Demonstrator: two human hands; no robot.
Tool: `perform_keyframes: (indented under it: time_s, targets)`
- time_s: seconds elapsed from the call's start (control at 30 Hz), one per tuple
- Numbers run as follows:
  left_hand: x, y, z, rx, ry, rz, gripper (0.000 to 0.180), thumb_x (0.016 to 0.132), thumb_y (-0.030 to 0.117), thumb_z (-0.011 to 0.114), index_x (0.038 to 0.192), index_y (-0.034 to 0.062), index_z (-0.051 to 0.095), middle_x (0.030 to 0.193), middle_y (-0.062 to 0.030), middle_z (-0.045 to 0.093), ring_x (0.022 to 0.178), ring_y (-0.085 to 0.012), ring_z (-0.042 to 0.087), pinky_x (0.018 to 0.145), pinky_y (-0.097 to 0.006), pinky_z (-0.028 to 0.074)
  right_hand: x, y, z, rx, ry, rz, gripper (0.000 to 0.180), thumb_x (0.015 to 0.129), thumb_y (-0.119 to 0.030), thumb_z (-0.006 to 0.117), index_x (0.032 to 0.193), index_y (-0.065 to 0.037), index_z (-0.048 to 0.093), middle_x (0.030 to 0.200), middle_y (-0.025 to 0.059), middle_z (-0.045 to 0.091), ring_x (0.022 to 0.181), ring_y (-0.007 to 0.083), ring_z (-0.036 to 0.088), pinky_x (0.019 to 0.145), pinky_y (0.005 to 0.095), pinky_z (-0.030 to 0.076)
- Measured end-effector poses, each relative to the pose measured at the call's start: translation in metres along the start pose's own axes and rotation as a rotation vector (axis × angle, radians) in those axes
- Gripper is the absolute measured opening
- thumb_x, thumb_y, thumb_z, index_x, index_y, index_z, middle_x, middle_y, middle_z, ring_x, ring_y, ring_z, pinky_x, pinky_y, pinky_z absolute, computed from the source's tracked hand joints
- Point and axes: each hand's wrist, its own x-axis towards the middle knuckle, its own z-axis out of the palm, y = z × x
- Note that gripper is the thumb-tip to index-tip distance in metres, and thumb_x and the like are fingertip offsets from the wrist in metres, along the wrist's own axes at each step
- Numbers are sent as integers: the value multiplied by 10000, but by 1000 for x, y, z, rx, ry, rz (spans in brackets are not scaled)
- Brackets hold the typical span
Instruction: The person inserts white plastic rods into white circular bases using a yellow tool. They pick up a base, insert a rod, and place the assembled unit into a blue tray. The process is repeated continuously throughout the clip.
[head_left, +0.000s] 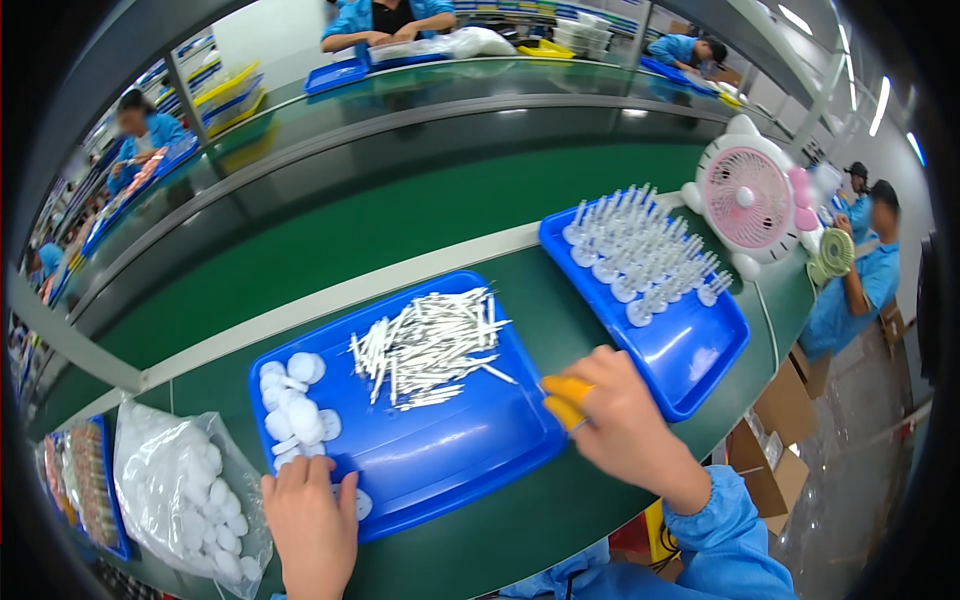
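Observation:
My right hand (630, 425) is closed around a yellow-handled hand tool (567, 400) over the right rim of a wide blue tray (450, 470). Its working end is blurred and mostly hidden. My left hand (312, 525) reaches over the tray's near left corner, thumb apart from the fingers. Its fingertips touch or hover beside white round discs (302, 415) heaped along the tray's left side. One more disc (362, 503) lies by the thumb. A pile of thin white sticks (430, 345) fills the tray's far middle.
A second blue tray (690, 360) on the right holds clear upright stemmed parts (640, 250) in rows. Behind it stand a pink and white fan (745, 195) and a small green fan (832, 252). A clear bag of white discs (195, 495) lies left. Co-workers sit across the bench.

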Motion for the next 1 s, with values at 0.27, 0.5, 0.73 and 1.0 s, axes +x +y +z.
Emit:
perform_keyframes:
  time_s: [0.27, 0.5, 0.73, 1.0]
  targets:
    - [1, -16, -14, -176, -122, 103, 245, 777, 177, 893, 893, 24, 741, 881, -105, 676, 858, -307, 616, 820, -430, 413, 39, -11, 63, -271, -46, 26, 152, 766, 5, 743, 913, 39, 751, 956, 132, 620, 970, 317, 550, 859, 440, 431]
    - [-1, -18, -14, -274, -84, 64, 191, 799, 118, 869, 937, 14, 788, 833, -95, 652, 813, -274, 603, 759, -411, 440, 18, -29, 39, -107, -192, 106, 206, 752, 10, 764, 955, 41, 753, 925, 153, 660, 964, 336, 590, 867, 451, 437]
    - [5, -10, -5, -463, 47, 42, 103, 886, 64, 812, 960, -5, 792, 769, -91, 622, 662, -213, 602, 581, -361, 434, 16, -63, 24, 388, -308, 236, 295, 859, -31, 802, 1147, 12, 755, 856, 154, 669, 803, 338, 612, 726, 438, 480]
    - [2, -6, 7, -1241, -225, -245, 174, 1039, 11, 668, 1204, -43, 687, 960, -118, 757, 820, -160, 751, 733, -279, 618, 31, -86, 39, 556, -130, -127, 367, 835, 51, 817, 1195, 4, 761, 828, 98, 644, 718, 272, 582, 635, 382, 470]
